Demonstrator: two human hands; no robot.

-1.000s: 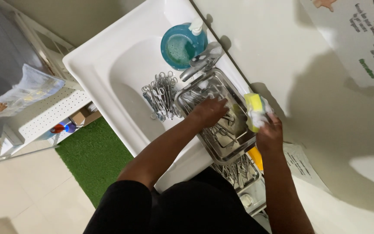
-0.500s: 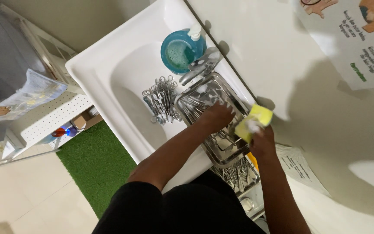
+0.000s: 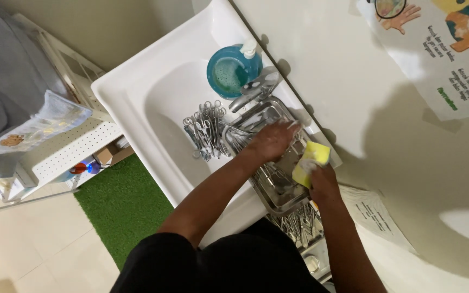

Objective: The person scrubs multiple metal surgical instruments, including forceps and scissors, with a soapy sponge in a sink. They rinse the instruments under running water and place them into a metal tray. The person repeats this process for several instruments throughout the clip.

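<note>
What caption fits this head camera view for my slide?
Left hand reaches into a steel tray over a white sink; right hand holds a yellow sponge.

Illustrated poster (image 3: 435, 59) — paper notice (image 3: 373, 211)

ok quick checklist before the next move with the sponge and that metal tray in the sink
1. Right hand grips the yellow sponge: ok.
2. Left hand rests in the metal tray: ok.
3. Tray seated on the sink edge: cannot tell.
4. Loose scissors pile lies apart from the tray, in the basin: ok.
5. Faucet running: cannot tell.
6. Second tray of instruments nearer the body, untouched: ok.
</note>
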